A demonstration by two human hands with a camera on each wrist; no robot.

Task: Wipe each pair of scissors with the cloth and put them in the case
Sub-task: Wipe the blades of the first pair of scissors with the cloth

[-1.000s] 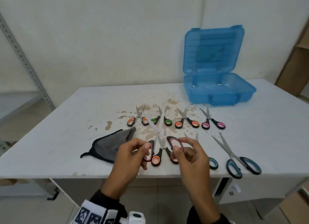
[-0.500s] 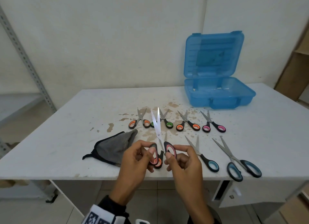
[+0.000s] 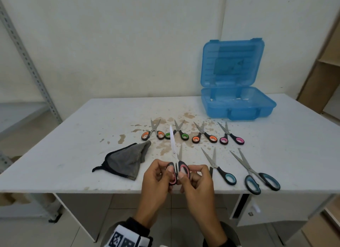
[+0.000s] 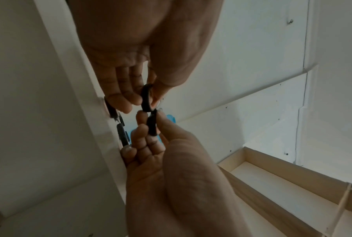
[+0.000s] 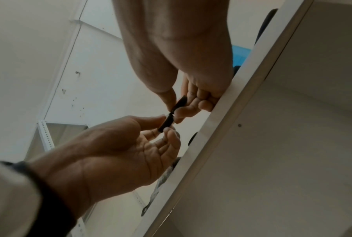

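Observation:
Above the table's front edge, pink-and-black-handled scissors (image 3: pixel 177 170) point away from me with their blades together. My left hand (image 3: pixel 166 173) pinches the left handle loop (image 4: pixel 146 97). My right hand (image 3: pixel 185 175) pinches the right handle loop (image 5: pixel 181 102). A crumpled grey cloth (image 3: pixel 127 160) lies on the table to the left of my hands. The open blue case (image 3: pixel 237 106) stands at the back right with its lid upright. Several other scissors lie on the table, among them an orange-handled pair (image 3: pixel 153 133) and a large teal pair (image 3: pixel 257 175).
The white table (image 3: pixel 73 136) has brown stains around the back row of scissors. The blade of another pair (image 3: pixel 180 151) shows just behind my hands. A metal rack (image 3: pixel 27 59) stands at the left and a wooden shelf (image 3: pixel 327 66) at the right.
The held scissors' blades were spread wide and have come together as my hands brought the handle loops close. The scissors also turned from pointing back-left to pointing straight away.

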